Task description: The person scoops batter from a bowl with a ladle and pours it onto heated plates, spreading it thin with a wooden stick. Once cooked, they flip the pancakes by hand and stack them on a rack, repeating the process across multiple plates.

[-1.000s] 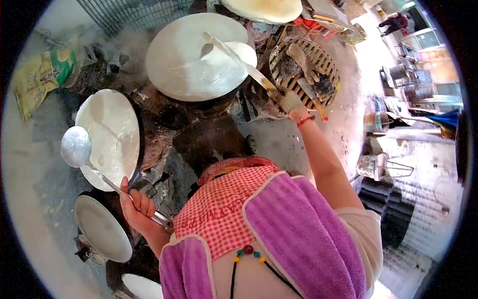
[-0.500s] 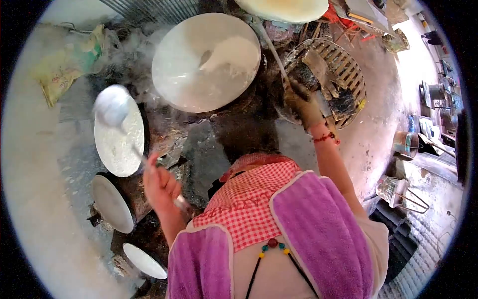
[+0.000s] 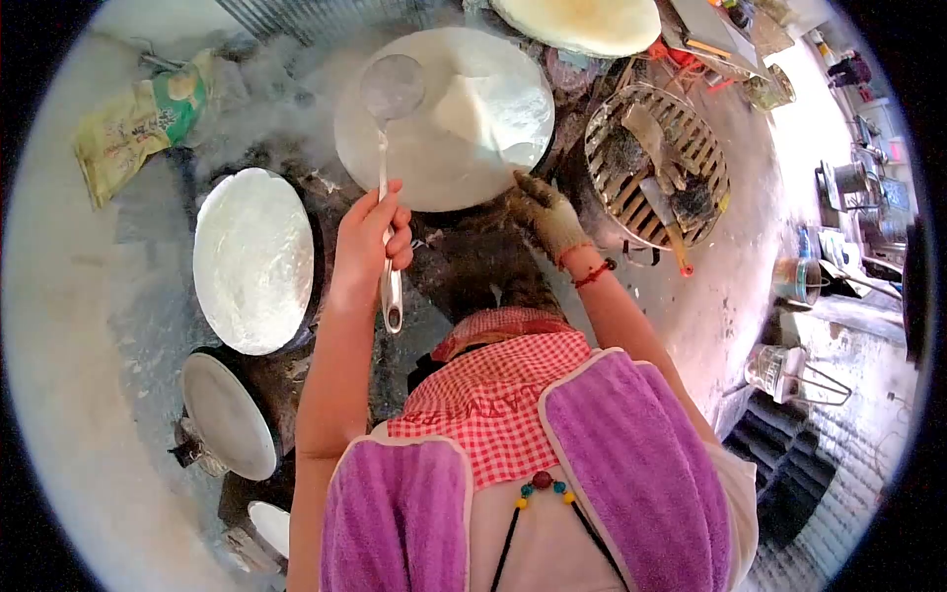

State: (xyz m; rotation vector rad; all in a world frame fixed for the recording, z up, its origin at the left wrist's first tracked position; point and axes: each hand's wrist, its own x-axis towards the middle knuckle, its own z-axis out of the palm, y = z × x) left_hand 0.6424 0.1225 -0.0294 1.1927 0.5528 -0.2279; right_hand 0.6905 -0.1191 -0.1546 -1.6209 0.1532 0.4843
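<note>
My left hand [image 3: 380, 237] is closed around the metal handle of a ladle [image 3: 393, 89]. The ladle's round bowl hangs over the left part of a large round pan [image 3: 454, 178], which holds a pale, wet layer and gives off steam. At the pan's lower right edge is my right hand [image 3: 547, 217], in a dirty work glove. Its dark fingertips are bent against the rim and seem to grip it. Left of the large pan lies an oval-looking pan [image 3: 254, 261] with a white, shiny layer.
A slatted round basket [image 3: 597, 133] at the right holds wood pieces and an orange-handled tool [image 3: 674, 237]. A grey lidded pan [image 3: 229, 414] and a white disc [image 3: 270, 525] stand lower left. A pale round sheet [image 3: 582, 25] is at the top, a yellow-green bag [image 3: 138, 128] upper left.
My left hand has carried the ladle up and right, from over the left pan to over the large one. My right hand has left the basket area and the long stick for the large pan's rim.
</note>
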